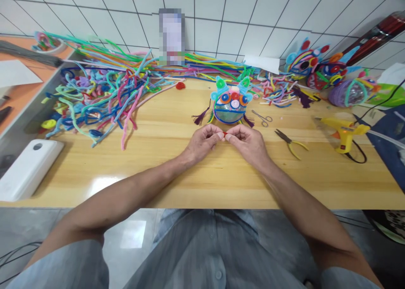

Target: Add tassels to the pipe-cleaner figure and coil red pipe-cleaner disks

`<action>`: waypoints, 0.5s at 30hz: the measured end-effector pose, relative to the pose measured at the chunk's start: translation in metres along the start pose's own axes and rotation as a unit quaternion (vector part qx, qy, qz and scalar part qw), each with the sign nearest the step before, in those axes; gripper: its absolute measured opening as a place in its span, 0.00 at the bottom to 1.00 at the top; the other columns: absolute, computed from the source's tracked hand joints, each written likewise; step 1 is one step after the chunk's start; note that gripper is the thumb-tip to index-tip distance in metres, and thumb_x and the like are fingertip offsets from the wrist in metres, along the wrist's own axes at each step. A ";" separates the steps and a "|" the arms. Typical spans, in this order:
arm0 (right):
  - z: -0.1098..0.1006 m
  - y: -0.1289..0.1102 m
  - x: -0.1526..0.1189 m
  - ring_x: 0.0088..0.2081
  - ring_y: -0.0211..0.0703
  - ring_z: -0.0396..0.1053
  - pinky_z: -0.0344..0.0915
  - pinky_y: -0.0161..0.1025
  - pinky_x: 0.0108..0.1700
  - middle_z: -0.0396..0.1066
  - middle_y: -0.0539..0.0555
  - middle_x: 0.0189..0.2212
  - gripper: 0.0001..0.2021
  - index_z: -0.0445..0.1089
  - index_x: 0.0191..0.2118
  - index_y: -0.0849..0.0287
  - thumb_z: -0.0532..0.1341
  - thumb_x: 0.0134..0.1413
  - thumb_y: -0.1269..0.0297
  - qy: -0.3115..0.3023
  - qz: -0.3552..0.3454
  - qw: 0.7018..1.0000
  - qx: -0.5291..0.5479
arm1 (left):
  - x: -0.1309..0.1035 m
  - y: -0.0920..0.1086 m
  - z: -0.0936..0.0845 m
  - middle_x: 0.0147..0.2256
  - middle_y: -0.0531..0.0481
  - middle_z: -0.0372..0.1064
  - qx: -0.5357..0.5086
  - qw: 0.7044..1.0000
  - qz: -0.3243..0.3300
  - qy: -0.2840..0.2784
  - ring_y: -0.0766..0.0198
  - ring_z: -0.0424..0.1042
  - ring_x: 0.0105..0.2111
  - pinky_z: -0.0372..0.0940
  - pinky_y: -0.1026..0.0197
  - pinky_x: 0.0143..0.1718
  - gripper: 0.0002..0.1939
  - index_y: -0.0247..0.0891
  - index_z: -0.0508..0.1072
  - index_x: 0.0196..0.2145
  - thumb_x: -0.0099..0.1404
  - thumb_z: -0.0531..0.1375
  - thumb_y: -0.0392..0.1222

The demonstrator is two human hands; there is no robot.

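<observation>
My left hand [204, 142] and my right hand [246, 143] meet over the middle of the table, both with fingers closed in a pinch. Between their fingertips sits a small red piece of pipe cleaner [225, 134], mostly covered by the thumbs. Just beyond the hands stands a lion-head figure [230, 107] with a clear round body, blue trim, orange-ringed eyes and a red nose. Purple tassels [200, 117] hang at its sides. To its right lie small scissors [263, 118]. A red coil [180, 85] rests on the table at the figure's back left.
Tangled pipe cleaners [104, 99] fill the left side, with long straight ones along the wall. Yellow-handled pliers [291, 144] and a yellow glue gun [344, 133] lie right. More figures [303, 63] stand back right. A white box-like device [30, 171] is front left.
</observation>
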State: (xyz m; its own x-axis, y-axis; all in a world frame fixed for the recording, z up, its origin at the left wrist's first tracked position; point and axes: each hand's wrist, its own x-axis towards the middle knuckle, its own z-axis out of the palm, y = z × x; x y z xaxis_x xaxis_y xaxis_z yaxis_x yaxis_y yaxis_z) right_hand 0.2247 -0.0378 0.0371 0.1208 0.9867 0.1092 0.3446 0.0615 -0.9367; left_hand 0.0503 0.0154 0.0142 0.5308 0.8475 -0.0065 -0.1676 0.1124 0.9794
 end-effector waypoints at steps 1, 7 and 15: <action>0.000 0.000 0.000 0.28 0.40 0.71 0.66 0.38 0.31 0.79 0.52 0.28 0.08 0.76 0.32 0.55 0.68 0.53 0.57 0.001 -0.001 1.000 0.001 | 0.000 0.000 0.000 0.30 0.51 0.75 -0.001 1.000 0.000 0.000 0.73 0.60 0.21 0.56 0.66 0.23 0.23 0.37 0.73 0.34 0.58 0.72 0.59; -0.001 0.000 -0.001 0.26 0.38 0.67 0.62 0.37 0.28 0.74 0.50 0.25 0.06 0.74 0.30 0.56 0.66 0.54 0.60 0.005 -0.026 0.998 -0.052 | -0.001 0.003 -0.003 0.29 0.52 0.73 0.094 0.994 0.050 -0.018 0.70 0.62 0.24 0.58 0.65 0.27 0.16 0.36 0.74 0.33 0.64 0.67 0.53; -0.003 -0.001 -0.004 0.29 0.40 0.69 0.65 0.38 0.32 0.77 0.52 0.29 0.06 0.76 0.33 0.56 0.66 0.58 0.60 0.007 -0.057 0.994 -0.092 | -0.003 0.005 -0.005 0.29 0.52 0.70 0.150 0.984 0.099 -0.010 0.66 0.65 0.30 0.61 0.63 0.33 0.13 0.37 0.74 0.33 0.67 0.65 0.49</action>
State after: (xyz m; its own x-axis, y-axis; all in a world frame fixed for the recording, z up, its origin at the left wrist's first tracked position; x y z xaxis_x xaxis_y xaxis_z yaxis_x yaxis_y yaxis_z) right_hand 0.2265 -0.0418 0.0382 0.0844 0.9726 0.2164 0.5202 0.1423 -0.8421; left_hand 0.0433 0.0159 0.0182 0.5297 0.8261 0.1923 -0.0188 -0.2153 0.9764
